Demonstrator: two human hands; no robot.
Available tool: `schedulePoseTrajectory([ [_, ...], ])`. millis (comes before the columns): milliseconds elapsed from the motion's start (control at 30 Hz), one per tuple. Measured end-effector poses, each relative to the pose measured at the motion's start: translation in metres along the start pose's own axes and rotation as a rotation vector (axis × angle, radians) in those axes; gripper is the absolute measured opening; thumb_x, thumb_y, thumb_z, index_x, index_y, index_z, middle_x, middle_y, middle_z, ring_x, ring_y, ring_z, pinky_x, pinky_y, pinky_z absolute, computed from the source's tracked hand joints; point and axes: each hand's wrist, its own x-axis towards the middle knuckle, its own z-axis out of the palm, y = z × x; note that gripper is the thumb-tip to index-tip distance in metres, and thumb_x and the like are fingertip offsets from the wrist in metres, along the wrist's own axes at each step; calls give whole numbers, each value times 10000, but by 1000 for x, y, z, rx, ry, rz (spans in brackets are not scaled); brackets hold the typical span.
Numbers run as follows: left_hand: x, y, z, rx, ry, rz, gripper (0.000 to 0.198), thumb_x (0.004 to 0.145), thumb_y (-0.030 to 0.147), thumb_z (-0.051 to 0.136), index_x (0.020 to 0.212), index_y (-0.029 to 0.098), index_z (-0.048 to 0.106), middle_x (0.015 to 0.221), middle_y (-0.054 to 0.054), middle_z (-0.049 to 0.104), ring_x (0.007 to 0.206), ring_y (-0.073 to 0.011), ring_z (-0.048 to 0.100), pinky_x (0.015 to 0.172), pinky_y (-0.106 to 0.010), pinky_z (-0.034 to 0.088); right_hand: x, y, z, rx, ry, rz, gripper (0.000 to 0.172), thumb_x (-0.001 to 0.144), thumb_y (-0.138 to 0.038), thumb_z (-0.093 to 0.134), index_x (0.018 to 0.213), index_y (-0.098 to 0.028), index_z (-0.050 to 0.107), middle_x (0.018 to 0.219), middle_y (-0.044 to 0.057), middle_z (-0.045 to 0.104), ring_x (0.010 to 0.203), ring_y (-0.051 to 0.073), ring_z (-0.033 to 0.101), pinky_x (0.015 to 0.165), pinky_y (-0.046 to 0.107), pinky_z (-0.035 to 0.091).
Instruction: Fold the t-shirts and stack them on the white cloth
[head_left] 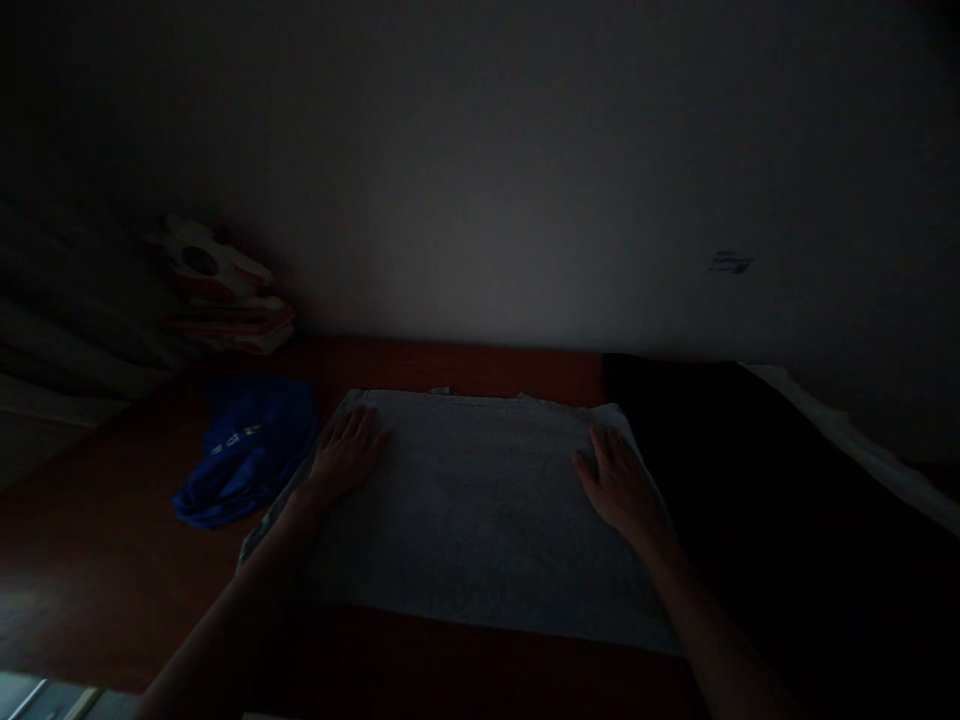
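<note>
Head view: bare left hand (347, 455) and bare right hand (619, 490) laid palm-down, fingers spread, on pale grey rectangular cloth (465, 510).
Cloth laid flat on reddish-brown wooden table (97, 540), between crumpled blue fabric bundle (259, 430) at left and broad black sheet (765, 500) at right.

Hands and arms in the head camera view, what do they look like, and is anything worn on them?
The left hand and right hand are ungloved. Both forearms are bare, with no sleeves in view. No watch or bracelet shows; it's too dark to rule out rings.
</note>
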Motion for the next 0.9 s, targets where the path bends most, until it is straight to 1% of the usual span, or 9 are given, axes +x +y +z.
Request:
schedulePoseTrajectory([
  [67, 0, 2, -3, 18, 1, -70, 656, 1022, 498, 278, 1578, 159, 358, 1648, -165, 346, 1526, -370, 293, 1206, -610, 247, 2, 0, -2, -20, -9, 3, 770, 1002, -597, 271, 1539, -57, 389, 1586, 241, 407, 1492, 356, 345, 1201, 502, 279],
  [133, 1, 15, -7, 44, 22, -109, 661, 1024, 479, 283, 1569, 115, 369, 1661, -196, 298, 1526, -417, 267, 1200, -659, 217, 6, -7, -7, -42, -21, 11, 736, 998, -580, 303, 1511, -67, 431, 1548, 244, 456, 1468, 358, 383, 1185, 510, 294],
  [233, 6, 46, -11, 37, 64, 12, 628, 1027, 423, 299, 1542, 80, 405, 1668, -221, 256, 1534, -424, 237, 1207, -648, 223, 17, -33, -14, -52, -8, 57, 692, 995, -557, 345, 1454, -63, 502, 1501, 277, 493, 1449, 393, 398, 1167, 563, 287],
  [333, 14, 79, -10, -59, 71, 140, 635, 1038, 463, 296, 1546, 95, 397, 1663, -216, 276, 1535, -381, 264, 1208, -571, 293, 29, -64, -14, -13, 25, -9, 657, 1010, -534, 341, 1485, -103, 483, 1588, 257, 396, 1500, 393, 315, 1186, 618, 213],
  [433, 21, 93, -4, -132, 77, 151, 648, 1038, 495, 314, 1558, 115, 381, 1647, -198, 329, 1530, -351, 291, 1233, -538, 270, 36, -75, -7, 6, 16, -74, 635, 1018, -539, 337, 1495, -147, 483, 1606, 221, 390, 1507, 364, 315, 1202, 625, 169],
  [567, 27, 74, 4, -168, 59, 118, 656, 1022, 497, 338, 1520, 82, 440, 1612, -199, 397, 1513, -326, 343, 1238, -504, 288, 40, -48, 0, 6, -28, -113, 630, 1012, -572, 346, 1472, -176, 514, 1597, 174, 426, 1502, 321, 334, 1207, 573, 209],
  [700, 31, 44, 6, -225, 118, 165, 626, 1002, 481, 353, 1471, 94, 499, 1580, -178, 459, 1477, -300, 414, 1238, -487, 309, 45, -13, 6, 32, 33, -76, 631, 1012, -542, 347, 1447, -126, 534, 1548, 201, 480, 1450, 324, 416, 1184, 524, 294],
  [800, 29, 25, 4, -280, 188, 79, 577, 985, 449, 361, 1398, 96, 557, 1521, -181, 533, 1418, -298, 494, 1212, -486, 358, 47, -2, 12, 86, 64, -72, 649, 1007, -521, 359, 1421, -57, 546, 1518, 231, 505, 1422, 326, 453, 1186, 489, 321],
  [900, 22, 11, -1, -347, 215, 48, 540, 980, 442, 344, 1339, 122, 591, 1487, -161, 572, 1357, -286, 558, 1170, -467, 423, 47, 0, 16, 166, 120, -68, 635, 1000, -518, 379, 1411, -66, 555, 1500, 227, 523, 1428, 321, 444, 1183, 498, 338],
])
